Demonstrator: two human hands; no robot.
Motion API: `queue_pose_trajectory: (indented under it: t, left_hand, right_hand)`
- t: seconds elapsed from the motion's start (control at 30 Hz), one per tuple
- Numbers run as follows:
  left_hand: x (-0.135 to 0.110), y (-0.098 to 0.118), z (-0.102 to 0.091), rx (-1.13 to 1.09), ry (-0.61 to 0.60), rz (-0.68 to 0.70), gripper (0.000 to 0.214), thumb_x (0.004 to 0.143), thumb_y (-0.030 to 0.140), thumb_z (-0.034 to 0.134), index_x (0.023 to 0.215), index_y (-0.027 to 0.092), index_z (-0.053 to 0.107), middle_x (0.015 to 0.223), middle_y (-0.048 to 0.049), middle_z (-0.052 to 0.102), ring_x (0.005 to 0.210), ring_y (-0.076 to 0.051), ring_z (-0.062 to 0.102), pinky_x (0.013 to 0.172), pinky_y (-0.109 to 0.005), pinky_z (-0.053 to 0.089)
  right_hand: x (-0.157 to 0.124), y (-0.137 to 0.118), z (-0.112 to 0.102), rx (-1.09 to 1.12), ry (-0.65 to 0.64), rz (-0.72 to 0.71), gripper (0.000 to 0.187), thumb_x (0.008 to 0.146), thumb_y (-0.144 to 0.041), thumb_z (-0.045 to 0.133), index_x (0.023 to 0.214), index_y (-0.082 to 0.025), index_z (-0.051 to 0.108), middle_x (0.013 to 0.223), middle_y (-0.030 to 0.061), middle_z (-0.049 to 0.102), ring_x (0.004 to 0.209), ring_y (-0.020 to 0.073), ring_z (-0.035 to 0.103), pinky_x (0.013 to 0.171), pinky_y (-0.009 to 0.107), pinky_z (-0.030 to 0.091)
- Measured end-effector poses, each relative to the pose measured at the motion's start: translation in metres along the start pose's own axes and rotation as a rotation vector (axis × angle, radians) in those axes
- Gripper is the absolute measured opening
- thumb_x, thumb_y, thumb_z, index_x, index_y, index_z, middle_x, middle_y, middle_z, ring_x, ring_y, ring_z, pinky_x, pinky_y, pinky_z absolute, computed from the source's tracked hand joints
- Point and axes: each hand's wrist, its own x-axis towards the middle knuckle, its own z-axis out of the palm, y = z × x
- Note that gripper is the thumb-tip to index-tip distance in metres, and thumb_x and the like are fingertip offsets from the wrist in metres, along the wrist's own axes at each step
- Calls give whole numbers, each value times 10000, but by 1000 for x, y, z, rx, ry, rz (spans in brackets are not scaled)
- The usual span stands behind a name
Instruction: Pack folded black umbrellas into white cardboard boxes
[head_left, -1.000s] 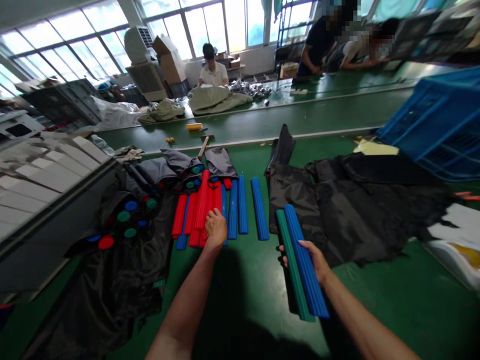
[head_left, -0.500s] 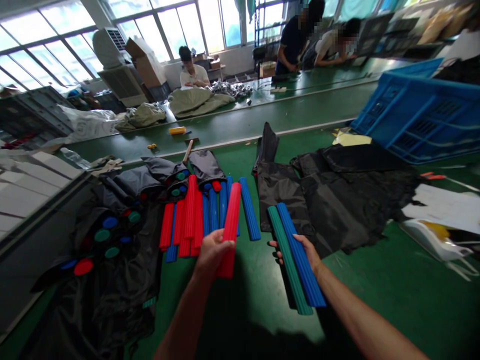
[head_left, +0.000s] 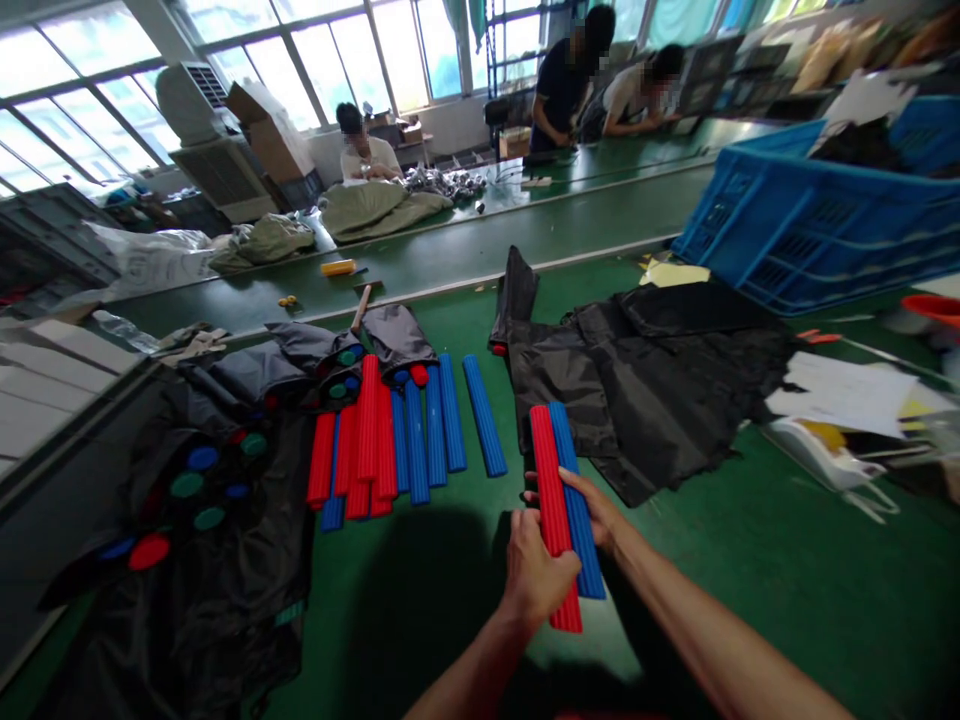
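My left hand (head_left: pixel 536 572) is closed around the lower part of a red ribbed tube (head_left: pixel 550 470). Right beside it, a blue ribbed tube (head_left: pixel 583 535) is gripped by my right hand (head_left: pixel 596 508), whose fingers reach behind both tubes. The two tubes lie side by side, tilted, above the green table (head_left: pixel 427 590). No green tube shows in my hands now; one may be hidden behind the red. Loose red tubes (head_left: pixel 367 420) and blue tubes (head_left: pixel 417 450) lie to the left, with one blue tube (head_left: pixel 484 418) apart from them.
Dark bags (head_left: pixel 217 580) with coloured tube ends showing lie at left. Flat black bags (head_left: pixel 660 370) spread beyond my hands. A blue crate (head_left: pixel 817 220) stands at back right, near papers (head_left: pixel 844 390) and a white tape dispenser (head_left: pixel 817 455). Several people work across the table.
My left hand has carried the red tube rightward to the tubes in my right hand. It now covers where the green tube was seen. The view has shifted slightly right.
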Motion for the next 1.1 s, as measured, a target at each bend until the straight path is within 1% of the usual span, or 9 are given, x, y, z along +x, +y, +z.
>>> queue_pose_trajectory:
  t: [0.17, 0.27, 0.4, 0.57, 0.7, 0.8, 0.87, 1.0, 1.1]
  left_hand:
    - [3, -15, -1, -189, -87, -44, 311, 658, 122, 625, 948, 175, 523, 910, -29, 637, 847, -164, 610, 800, -259, 471]
    - [2, -16, -5, -213, -28, 14, 326, 679, 129, 611, 985, 176, 511, 927, -46, 640, 859, -173, 619, 817, -281, 480]
    - [2, -6, 2, 7, 72, 104, 369, 637, 128, 621, 983, 169, 501, 1034, -123, 606, 992, -255, 591, 913, -386, 467]
    - [-10, 9, 29, 302, 75, 243, 541, 668, 163, 632, 1180, 104, 465, 1293, -266, 475, 1219, -403, 456, 969, -528, 415]
    - [-9, 25, 16, 208, -53, 449, 276, 813, 343, 596, 1036, 180, 581, 1012, -134, 621, 948, -278, 596, 847, -413, 486]
    - [22, 35, -5, 71, 49, 488, 180, 911, 320, 485, 945, 210, 623, 866, -57, 619, 769, -169, 592, 734, -304, 486]
    - [56, 36, -13, 154, 146, 454, 170, 909, 234, 485, 965, 190, 640, 901, -62, 619, 821, -171, 585, 763, -303, 473]
    - [121, 26, -6, 442, 28, 495, 319, 786, 181, 667, 1100, 239, 662, 1068, -69, 611, 1037, -237, 522, 901, -381, 419]
    - [150, 15, 6, 456, -34, 470, 257, 742, 235, 735, 998, 257, 721, 1038, -60, 627, 1017, -233, 529, 886, -368, 416]
  right_hand:
    - [1, 2, -8, 38, -9, 33, 496, 911, -395, 452, 1274, -71, 545, 998, 177, 726, 953, 288, 692, 944, 506, 487]
    - [2, 4, -12, 45, 31, 22, 499, 895, -405, 493, 1248, -59, 563, 995, 176, 729, 953, 287, 693, 960, 486, 484]
    - [1, 7, -9, 30, -12, -49, 543, 852, -457, 569, 1242, -80, 559, 1030, 164, 722, 1028, 284, 667, 983, 473, 470]
    - [-5, 9, -8, -38, -139, -117, 609, 773, -518, 642, 1214, -103, 577, 1049, 152, 714, 1043, 286, 657, 980, 456, 475]
    - [-23, 1, -23, -12, -149, -124, 586, 753, -521, 638, 1189, -132, 596, 1084, 133, 703, 953, 254, 682, 883, 401, 532]
    - [-53, -9, -34, -24, -117, -172, 604, 698, -476, 708, 1204, -168, 583, 1139, 134, 680, 921, 263, 682, 834, 422, 546]
    - [-77, -14, -40, -37, -117, -163, 650, 659, -481, 748, 1209, -182, 573, 1194, 151, 649, 929, 285, 675, 801, 453, 551]
    - [-118, -13, -54, -59, -101, -51, 695, 633, -588, 748, 1157, -156, 600, 1181, 177, 640, 937, 298, 666, 753, 445, 561]
    - [-134, -3, -68, -61, -76, 7, 682, 655, -662, 702, 1106, -157, 621, 1114, 162, 660, 916, 290, 673, 744, 441, 565]
